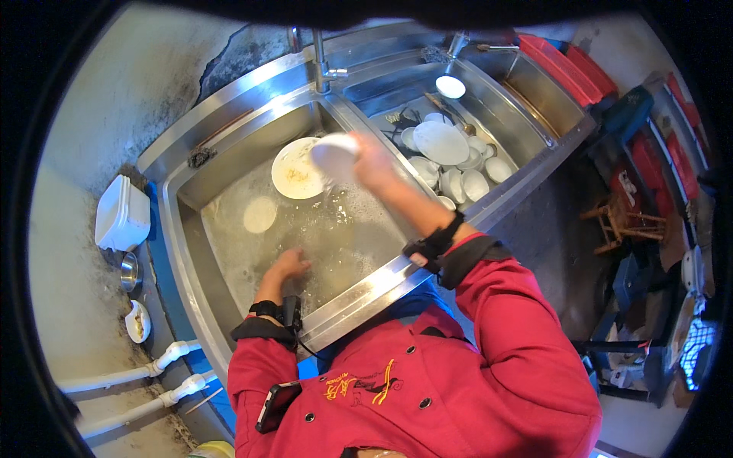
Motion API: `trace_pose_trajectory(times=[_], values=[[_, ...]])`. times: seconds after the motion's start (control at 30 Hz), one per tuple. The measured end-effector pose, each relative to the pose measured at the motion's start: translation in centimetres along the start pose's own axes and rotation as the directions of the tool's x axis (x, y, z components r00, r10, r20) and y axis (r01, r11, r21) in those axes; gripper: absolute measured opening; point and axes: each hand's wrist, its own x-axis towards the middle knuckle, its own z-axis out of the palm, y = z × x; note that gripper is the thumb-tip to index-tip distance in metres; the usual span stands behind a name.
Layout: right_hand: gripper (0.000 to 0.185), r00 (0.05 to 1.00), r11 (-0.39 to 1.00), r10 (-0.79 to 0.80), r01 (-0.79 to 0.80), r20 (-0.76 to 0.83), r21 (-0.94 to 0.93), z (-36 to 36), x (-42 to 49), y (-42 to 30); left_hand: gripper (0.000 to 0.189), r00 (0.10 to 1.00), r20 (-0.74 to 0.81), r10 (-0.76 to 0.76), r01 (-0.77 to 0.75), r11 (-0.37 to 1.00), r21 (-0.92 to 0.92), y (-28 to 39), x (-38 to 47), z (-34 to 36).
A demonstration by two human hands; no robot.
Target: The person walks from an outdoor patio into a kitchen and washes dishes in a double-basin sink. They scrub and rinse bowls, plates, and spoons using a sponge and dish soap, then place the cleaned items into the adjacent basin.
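My right hand (pixel 372 163) grips a white dish (pixel 335 157), blurred, above the left basin of a stainless steel sink (pixel 194 229). Behind that dish, a white plate (pixel 295 169) with food bits on it lies in the basin. My left hand (pixel 292 264) is low in the basin at the cloudy water, its fingertips partly hidden; whether it holds anything cannot be told. A pale round dish (pixel 260 214) lies under the water farther left. In the neighbouring basin, white bowls (pixel 474 184) and a large white plate (pixel 441 143) are piled together.
A faucet (pixel 320 68) stands behind the divider. One white bowl (pixel 450 87) sits beneath the second faucet (pixel 458 44). A scouring pad (pixel 201 156) rests on the left ledge. White tubs (pixel 122 214) and a metal bowl (pixel 130 272) stand left. Red bins (pixel 564 66) are at the right.
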Motion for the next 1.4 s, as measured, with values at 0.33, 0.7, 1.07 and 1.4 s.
trace_pose_trajectory(times=[0.33,0.7,1.07,1.4], values=[[0.041,0.341,0.392,0.918,-0.698,-0.203,0.599,-10.1,0.3,28.8,0.038,0.989,0.113,-0.091,0.083,0.994,0.074,-1.1,0.8,2.8],[0.056,0.779,0.621,0.606,-0.590,0.162,0.515,-2.0,5.7,9.1,0.028,0.834,-0.232,-0.501,0.468,0.864,-0.184,-5.5,5.8,7.4],[0.058,0.380,0.666,0.547,-0.737,0.746,-0.113,14.8,-7.8,1.6,0.025,0.775,-0.345,-0.529,0.450,0.846,-0.285,-3.3,3.3,3.8],[0.044,0.472,0.932,0.359,-0.137,0.805,-0.335,17.2,-12.0,9.3,0.017,0.873,-0.475,-0.113,-0.121,0.893,-0.434,1.2,1.0,0.1]])
